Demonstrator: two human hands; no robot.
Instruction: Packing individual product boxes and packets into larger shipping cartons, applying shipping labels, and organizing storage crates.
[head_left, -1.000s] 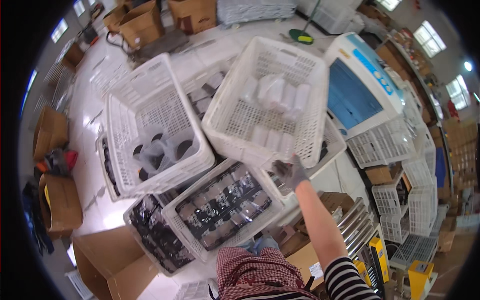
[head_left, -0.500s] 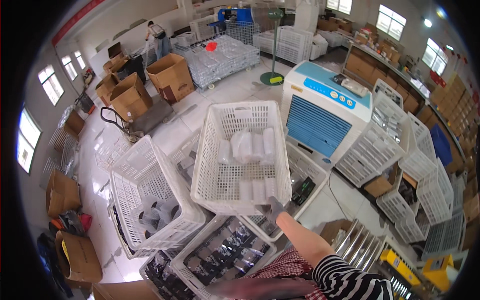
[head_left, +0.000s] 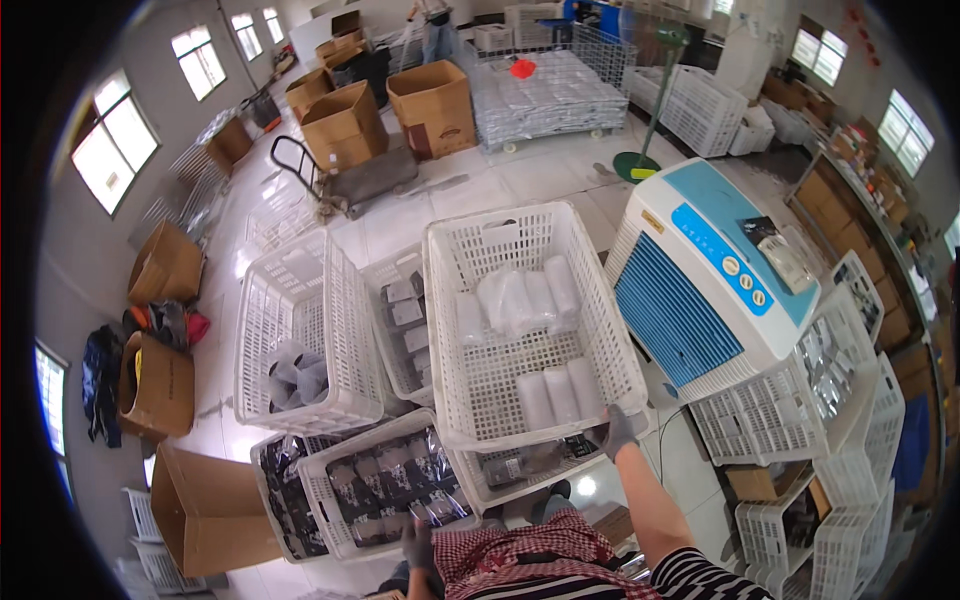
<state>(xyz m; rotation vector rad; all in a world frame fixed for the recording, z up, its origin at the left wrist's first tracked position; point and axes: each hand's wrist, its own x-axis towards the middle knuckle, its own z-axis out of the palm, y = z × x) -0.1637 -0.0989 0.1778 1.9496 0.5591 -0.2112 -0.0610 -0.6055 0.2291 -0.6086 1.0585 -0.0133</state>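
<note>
My right hand (head_left: 615, 432), in a dark grey glove, grips the near right corner of a large white mesh basket (head_left: 437, 300). Inside the basket lie white plastic-wrapped rolls (head_left: 520, 298), with a second group (head_left: 558, 392) near my hand. The basket sits level over another white basket (head_left: 520, 470) that holds dark items. My left hand (head_left: 418, 546), also gloved, hangs low at the bottom edge beside a basket of dark packets (head_left: 385, 478). I cannot tell whether its fingers are closed.
A blue and white air cooler (head_left: 715, 285) stands right of the basket. A white basket with grey pieces (head_left: 300, 330) is at the left. Stacked white baskets (head_left: 800, 420) crowd the right. Cardboard boxes (head_left: 345, 122), a hand trolley (head_left: 362, 180) and a person (head_left: 436, 18) are at the back.
The basket in my right hand has come down from a tilted, raised hold to a level position over the lower basket. My left hand has come into view.
</note>
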